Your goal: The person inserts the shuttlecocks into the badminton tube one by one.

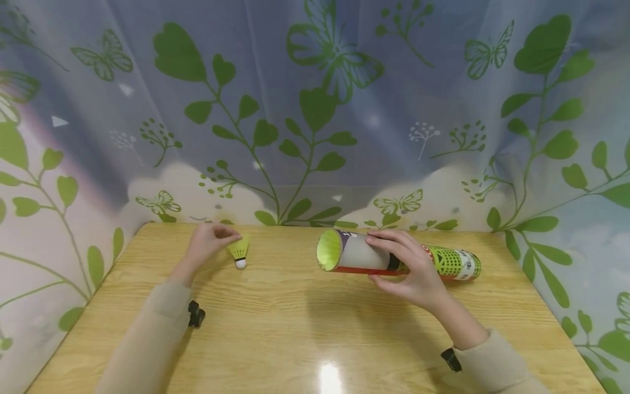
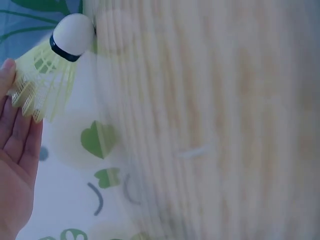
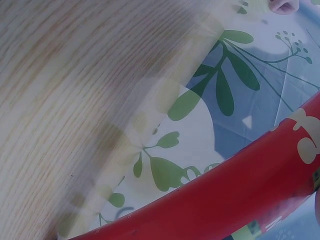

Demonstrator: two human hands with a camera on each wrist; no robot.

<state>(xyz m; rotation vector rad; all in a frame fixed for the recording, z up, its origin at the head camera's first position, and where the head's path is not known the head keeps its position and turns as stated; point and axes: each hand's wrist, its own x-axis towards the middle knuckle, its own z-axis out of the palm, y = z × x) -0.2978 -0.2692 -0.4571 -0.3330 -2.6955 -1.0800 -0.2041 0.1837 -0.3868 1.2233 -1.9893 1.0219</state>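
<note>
In the head view my left hand [image 1: 204,243] pinches a yellow shuttlecock [image 1: 239,250] by the rim of its skirt, its white cork pointing down towards me. The left wrist view shows the same shuttlecock [image 2: 47,82] between thumb and fingers [image 2: 31,145]. On the right, my right hand [image 1: 415,271] grips a long shuttlecock tube [image 1: 361,254] around its middle. The tube lies roughly sideways above the table, its open yellowish-green mouth [image 1: 328,250] facing left. Its red side [image 3: 215,200] crosses the lower right wrist view; whether shuttlecocks are inside cannot be made out.
A light wooden table [image 1: 266,323] spreads under both hands. Behind it and along both sides hangs a curtain [image 1: 275,65] printed with green leaves and butterflies. Small black clips [image 1: 196,314] sit at both sleeve cuffs.
</note>
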